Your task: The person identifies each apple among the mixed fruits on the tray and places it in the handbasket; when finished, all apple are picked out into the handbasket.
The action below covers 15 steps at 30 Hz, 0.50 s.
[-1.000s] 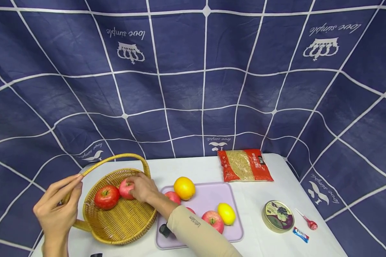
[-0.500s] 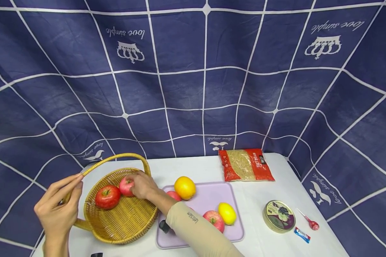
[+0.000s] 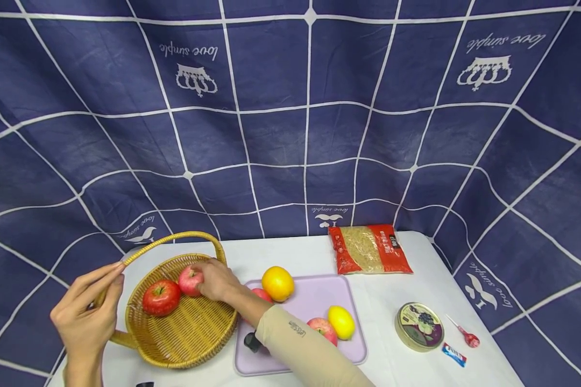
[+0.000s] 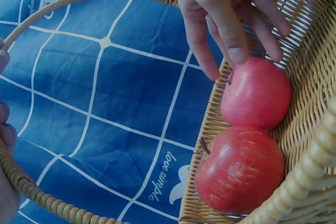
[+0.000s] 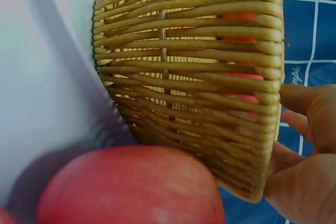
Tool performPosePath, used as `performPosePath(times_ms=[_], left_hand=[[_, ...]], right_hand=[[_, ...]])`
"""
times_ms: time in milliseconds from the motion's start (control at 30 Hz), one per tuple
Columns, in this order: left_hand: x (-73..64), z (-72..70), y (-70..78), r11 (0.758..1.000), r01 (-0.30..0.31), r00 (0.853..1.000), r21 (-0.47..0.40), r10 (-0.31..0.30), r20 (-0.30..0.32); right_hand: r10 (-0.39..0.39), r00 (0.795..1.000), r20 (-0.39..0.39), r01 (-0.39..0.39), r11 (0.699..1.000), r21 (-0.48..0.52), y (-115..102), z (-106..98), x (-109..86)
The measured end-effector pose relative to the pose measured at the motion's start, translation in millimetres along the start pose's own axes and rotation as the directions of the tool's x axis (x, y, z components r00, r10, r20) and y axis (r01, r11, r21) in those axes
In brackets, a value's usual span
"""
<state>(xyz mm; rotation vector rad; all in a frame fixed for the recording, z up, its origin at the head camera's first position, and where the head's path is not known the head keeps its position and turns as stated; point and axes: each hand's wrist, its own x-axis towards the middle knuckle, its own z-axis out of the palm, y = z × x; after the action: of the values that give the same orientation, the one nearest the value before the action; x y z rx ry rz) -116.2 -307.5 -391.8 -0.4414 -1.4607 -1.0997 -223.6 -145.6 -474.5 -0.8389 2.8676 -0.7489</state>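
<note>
Pink, round apple (image 3: 189,281): inside golden wicker basket (image 3: 189,330), at the fingertips of my right hand (image 3: 216,280), loosely spread; my left hand (image 3: 87,309) pinches the arched handle (image 3: 174,236); bare weave nearer me.

The left hand (image 3: 79,322) is raised in a gripping curl, while the right arm (image 3: 249,307) stretches leftward, the right hand (image 3: 218,280) loosely spread and angled downward.
</note>
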Motion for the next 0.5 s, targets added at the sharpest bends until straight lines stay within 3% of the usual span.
performPosePath(times_ms=[300, 500], left_hand=[[0.9, 0.7, -0.4, 1.000, -0.003, 1.000, -0.004, 0.003, -0.005], [0.2, 1.1, -0.5, 1.000, -0.001, 1.000, -0.013, 0.001, -0.006]], right_hand=[[-0.082, 0.995, 0.063, 0.078, 0.995, 0.053, 8, -16, -10.7], [-0.174, 0.975, 0.140, 0.166, 0.984, 0.071, 19, -28, -20.5]])
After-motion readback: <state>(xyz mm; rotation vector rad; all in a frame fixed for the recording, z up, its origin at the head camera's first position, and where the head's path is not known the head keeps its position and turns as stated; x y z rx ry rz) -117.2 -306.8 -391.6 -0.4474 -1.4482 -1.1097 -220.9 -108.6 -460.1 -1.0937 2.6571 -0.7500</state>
